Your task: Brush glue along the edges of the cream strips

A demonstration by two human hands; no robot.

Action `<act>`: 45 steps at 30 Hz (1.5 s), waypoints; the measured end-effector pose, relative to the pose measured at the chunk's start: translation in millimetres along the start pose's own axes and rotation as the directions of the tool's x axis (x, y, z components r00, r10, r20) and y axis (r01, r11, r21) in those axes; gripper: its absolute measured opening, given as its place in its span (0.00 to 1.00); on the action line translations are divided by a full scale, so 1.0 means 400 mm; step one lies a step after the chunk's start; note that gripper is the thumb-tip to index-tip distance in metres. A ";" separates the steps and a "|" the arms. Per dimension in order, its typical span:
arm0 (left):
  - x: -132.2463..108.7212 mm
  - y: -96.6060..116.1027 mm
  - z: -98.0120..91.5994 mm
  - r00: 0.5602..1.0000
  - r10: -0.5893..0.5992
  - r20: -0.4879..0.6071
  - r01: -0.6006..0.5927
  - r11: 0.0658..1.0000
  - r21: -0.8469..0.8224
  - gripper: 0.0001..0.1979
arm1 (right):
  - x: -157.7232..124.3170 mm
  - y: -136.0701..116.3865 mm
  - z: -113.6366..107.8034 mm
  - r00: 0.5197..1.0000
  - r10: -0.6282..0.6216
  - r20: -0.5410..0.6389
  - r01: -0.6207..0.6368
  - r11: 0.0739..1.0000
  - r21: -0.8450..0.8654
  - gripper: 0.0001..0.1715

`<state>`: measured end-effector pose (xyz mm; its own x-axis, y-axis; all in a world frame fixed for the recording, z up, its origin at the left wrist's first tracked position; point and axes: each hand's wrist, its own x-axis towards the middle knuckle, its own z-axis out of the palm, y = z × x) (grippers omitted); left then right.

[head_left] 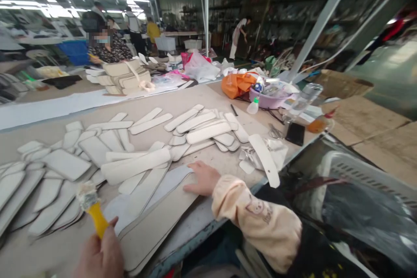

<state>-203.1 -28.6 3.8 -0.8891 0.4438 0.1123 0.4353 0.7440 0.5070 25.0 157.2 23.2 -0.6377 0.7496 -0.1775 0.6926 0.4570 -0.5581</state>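
Note:
My left hand (102,254) is closed around the yellow handle of a paintbrush (93,208), whose pale, crusted bristles point up and away from me. My right hand (203,178), in a cream oversleeve (257,221), lies on the far end of a long beige strip (159,221), thumb and fingers apart. That strip rests on another of similar shape along the table's near edge. Under and beside them is a white sheet (122,208). Loose, round-ended pale pieces (67,165) cover the table to the left, and more of them (208,130) are heaped beyond my right hand.
A pale curved strip (265,160) juts over the table edge. Behind it are a black phone (295,133), a glue bottle (321,122) and a purple basin (270,100). A white basket (332,165) stands at right. Across the table sits a masked person (112,50) near stacked pieces (122,77).

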 end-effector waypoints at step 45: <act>-0.166 -0.069 -0.152 0.869 0.478 0.126 -0.183 0.548 -0.816 0.16 | -0.063 -0.325 0.172 0.460 -0.862 -0.213 0.849 0.497 -0.177 0.13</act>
<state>-164.7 -109.0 34.5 -0.5465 0.8045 0.2324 0.2863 -0.0813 0.9547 -72.0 45.9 44.4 -0.8186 0.0530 0.5719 -0.1377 0.9486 -0.2851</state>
